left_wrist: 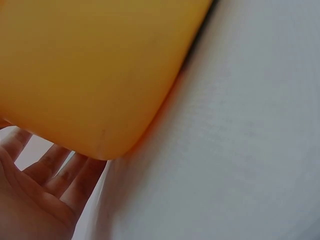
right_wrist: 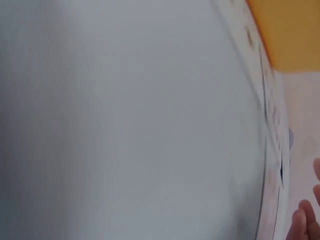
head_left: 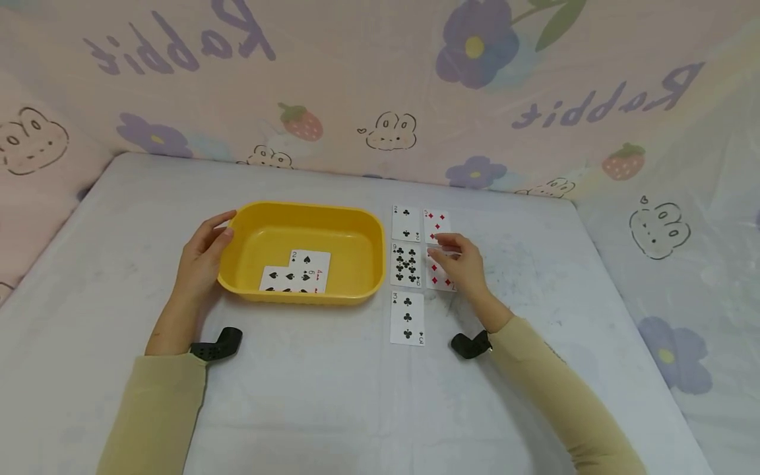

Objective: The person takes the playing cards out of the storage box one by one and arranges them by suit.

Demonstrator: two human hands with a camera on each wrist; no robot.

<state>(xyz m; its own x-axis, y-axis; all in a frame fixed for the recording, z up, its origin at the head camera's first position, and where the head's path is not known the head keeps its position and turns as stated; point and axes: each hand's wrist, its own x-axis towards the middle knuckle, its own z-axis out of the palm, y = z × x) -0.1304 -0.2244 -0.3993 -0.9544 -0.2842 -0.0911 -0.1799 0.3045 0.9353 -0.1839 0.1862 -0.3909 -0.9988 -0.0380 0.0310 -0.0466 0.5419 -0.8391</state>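
Observation:
My left hand [head_left: 202, 254] holds a yellow plastic basin [head_left: 303, 299] by its left side, with the thumb at the rim. In the left wrist view its fingers [left_wrist: 82, 180] lie against the basin's outer wall. Inside the basin are overlapping playing cards [head_left: 295, 277], spades and a red one among them. Over the right column of cards hovers my right hand [head_left: 465, 267], fingers bent loosely with nothing between them. It partly covers the five of diamonds [head_left: 436, 218] and another diamond card [head_left: 436, 274] below. In the right wrist view only blurred fingertips [right_wrist: 302, 220] appear.
Left of those diamonds, a column holds the two of clubs [head_left: 406, 223], the nine of clubs [head_left: 406, 265] and the three of clubs [head_left: 407, 318]. A white cloth [head_left: 309, 396] covers the table. Behind hangs a printed curtain [head_left: 356, 79]. Both wrists wear black cameras [head_left: 216, 344].

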